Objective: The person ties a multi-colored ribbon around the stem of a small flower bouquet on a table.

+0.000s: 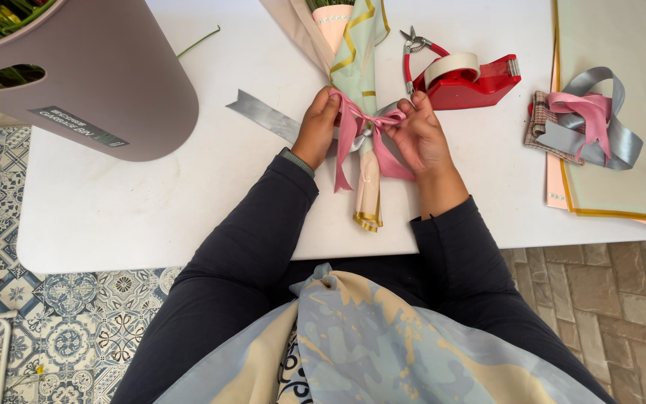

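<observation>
A wrapped bouquet in pale green, pink and gold-edged paper lies lengthwise on the white table. A pink ribbon is tied around its narrow neck. My left hand pinches the ribbon's left loop. My right hand pinches the ribbon at the knot on the right side. A grey ribbon runs out to the left from under my left hand.
A red tape dispenser and red-handled snips lie just beyond my right hand. Loose pink and grey ribbons rest on wrapping sheets at right. A mauve bucket with stems stands at the left.
</observation>
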